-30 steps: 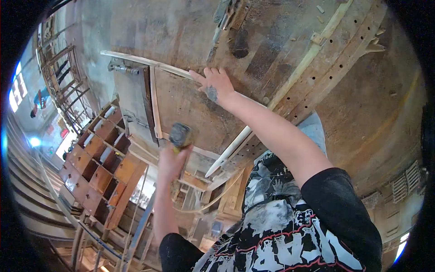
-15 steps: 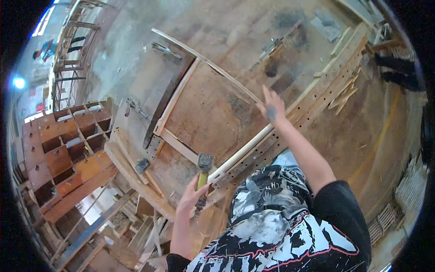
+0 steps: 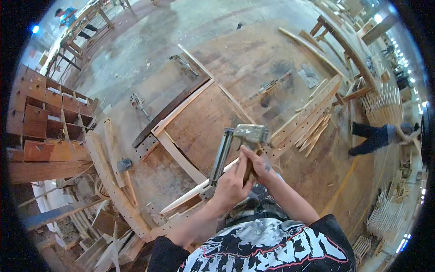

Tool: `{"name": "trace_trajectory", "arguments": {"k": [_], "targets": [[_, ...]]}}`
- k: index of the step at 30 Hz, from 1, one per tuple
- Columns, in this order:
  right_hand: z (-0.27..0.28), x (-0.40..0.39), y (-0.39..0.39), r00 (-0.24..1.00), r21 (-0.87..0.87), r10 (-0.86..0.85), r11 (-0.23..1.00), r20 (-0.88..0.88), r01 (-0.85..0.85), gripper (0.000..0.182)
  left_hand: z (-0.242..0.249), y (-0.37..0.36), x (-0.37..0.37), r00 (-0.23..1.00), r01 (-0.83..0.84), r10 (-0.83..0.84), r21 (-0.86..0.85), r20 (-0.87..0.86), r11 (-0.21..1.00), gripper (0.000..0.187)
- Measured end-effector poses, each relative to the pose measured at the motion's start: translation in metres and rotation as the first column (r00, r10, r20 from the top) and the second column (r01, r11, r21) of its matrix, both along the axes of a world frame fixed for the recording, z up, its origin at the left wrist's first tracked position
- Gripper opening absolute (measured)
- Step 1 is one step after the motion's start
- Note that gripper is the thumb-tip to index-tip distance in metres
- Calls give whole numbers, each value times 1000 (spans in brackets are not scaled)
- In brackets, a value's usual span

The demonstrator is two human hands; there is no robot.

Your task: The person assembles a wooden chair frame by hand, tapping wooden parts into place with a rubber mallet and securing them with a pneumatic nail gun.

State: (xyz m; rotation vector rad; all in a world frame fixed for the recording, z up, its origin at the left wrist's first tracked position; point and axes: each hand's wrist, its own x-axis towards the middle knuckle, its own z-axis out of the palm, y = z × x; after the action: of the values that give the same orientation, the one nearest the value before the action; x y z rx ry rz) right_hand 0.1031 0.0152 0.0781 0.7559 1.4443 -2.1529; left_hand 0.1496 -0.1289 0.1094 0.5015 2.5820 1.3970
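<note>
A nail gun (image 3: 251, 134) with a long slanted magazine is held up in front of my body. My left hand (image 3: 232, 187) and my right hand (image 3: 259, 166) are together at its handle, fingers wrapped around it and partly overlapping. The exact grip of each is partly hidden. Below and beyond lies a wooden frame (image 3: 185, 154) of pale rails with a dark curved piece along its far left side. The nail gun and my hands cover part of its near rail.
A hammer (image 3: 125, 166) rests at the left near a curved board (image 3: 100, 168). Clamps (image 3: 141, 107) lie on the work surface. A drawer cabinet (image 3: 41, 119) stands at left, and perforated boards (image 3: 304, 114) lie at right. One person (image 3: 380, 137) is at far right, another (image 3: 67, 17) at upper left.
The nail gun has come up and right, towards my chest, with my left hand. My right hand has left the frame's right corner and joined it at the handle. The view has shifted.
</note>
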Motion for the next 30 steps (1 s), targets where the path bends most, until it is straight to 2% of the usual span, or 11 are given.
{"name": "trace_trajectory", "arguments": {"k": [1, 4, 6, 12, 15, 18, 22, 25, 26, 28, 30], "targets": [[5, 5, 4, 999, -84, -11, 996, 30, 14, 26, 7, -5, 4, 994, 72, -70, 19, -88, 997, 77], [27, 8, 17, 992, -351, -13, 936, -125, -32, 37, 15, -12, 13, 915, 167, -200, -122, -351, 978, 74], [42, 16, 20, 978, -377, 26, 920, -207, -105, 39, 20, -14, 22, 859, 167, -223, -160, -461, 973, 67], [56, 34, 22, 932, -536, 62, 804, -357, -259, 26, 23, -15, 47, 842, 142, -227, -205, -489, 968, 59], [70, 38, 21, 948, -483, 82, 845, -306, -229, 21, 25, -16, 50, 828, 141, -223, -193, -515, 971, 60], [63, 40, 19, 929, -548, 55, 794, -365, -262, 20, 27, -19, 52, 822, 144, -232, -205, -521, 968, 58], [63, 42, 20, 962, -550, 10, 819, -272, -164, 16, 22, -22, 54, 810, 126, -153, -87, -566, 988, 49], [52, 39, 33, 980, -550, -42, 832, -197, -75, 26, 20, -31, 45, 690, 2, -100, -136, -717, 991, 40], [51, 38, 38, 979, -580, -93, 814, -181, -30, 26, 20, -35, 35, 647, -25, -131, -192, -751, 981, 34], [47, 34, 52, 971, -618, -153, 786, -183, 7, 29, 4, -40, 22, 673, 24, -208, -261, -710, 965, 34], [51, 33, 65, 962, -559, -253, 814, -103, 154, 30, -11, -38, 5, 639, 107, -347, -367, -687, 924, 39]]}}
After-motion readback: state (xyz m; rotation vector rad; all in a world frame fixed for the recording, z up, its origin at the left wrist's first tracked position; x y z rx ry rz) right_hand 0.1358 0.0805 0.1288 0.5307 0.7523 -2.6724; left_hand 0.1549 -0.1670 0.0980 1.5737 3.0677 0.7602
